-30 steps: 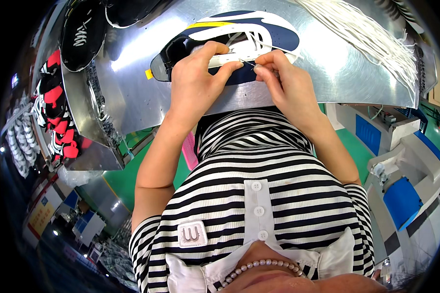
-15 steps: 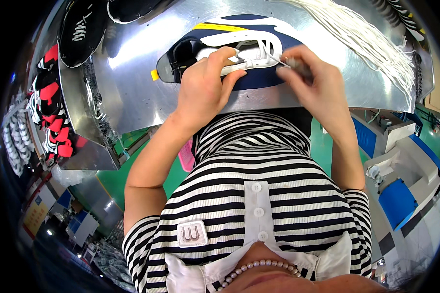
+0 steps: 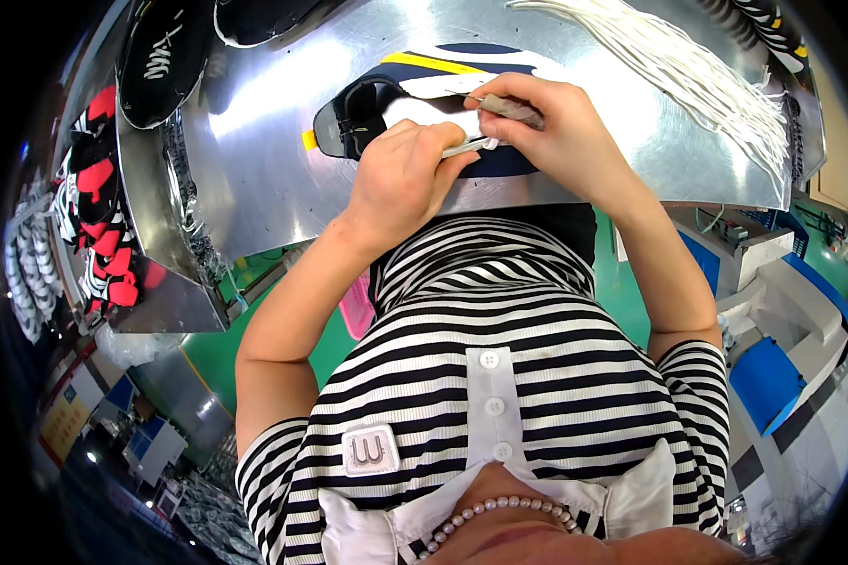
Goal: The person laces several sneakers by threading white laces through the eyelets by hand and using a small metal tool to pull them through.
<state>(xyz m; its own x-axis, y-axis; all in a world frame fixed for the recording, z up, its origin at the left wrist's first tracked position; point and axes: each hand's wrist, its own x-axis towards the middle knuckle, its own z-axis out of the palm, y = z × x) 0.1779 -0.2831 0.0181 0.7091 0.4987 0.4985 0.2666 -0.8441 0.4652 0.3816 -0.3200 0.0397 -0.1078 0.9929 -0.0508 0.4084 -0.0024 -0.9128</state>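
A navy, white and yellow shoe upper (image 3: pixel 433 87) lies on its side across the metal bench, its grey heel toward the left. My left hand (image 3: pixel 398 184) is closed on the near white eyelet edge, pinching it between thumb and fingers. A small awl-like tool with a mottled grey handle (image 3: pixel 513 110) is gripped in my right hand (image 3: pixel 575 137). Its thin metal shaft points left over the shoe's opening. White lace (image 3: pixel 489 144) shows at the eyelet edge between my hands. My right fingers hide the toe side of the lacing.
A bundle of loose white laces (image 3: pixel 683 80) lies at the bench's far right. Black shoes (image 3: pixel 165 61) stand at the far left on the metal bench (image 3: pixel 264 179). Red, black and white shoe parts (image 3: pixel 108 212) are stacked beyond its left edge.
My right hand has moved left from beyond the toe to over the shoe's opening, bringing the tool with it. My left hand keeps its grip on the eyelet edge.
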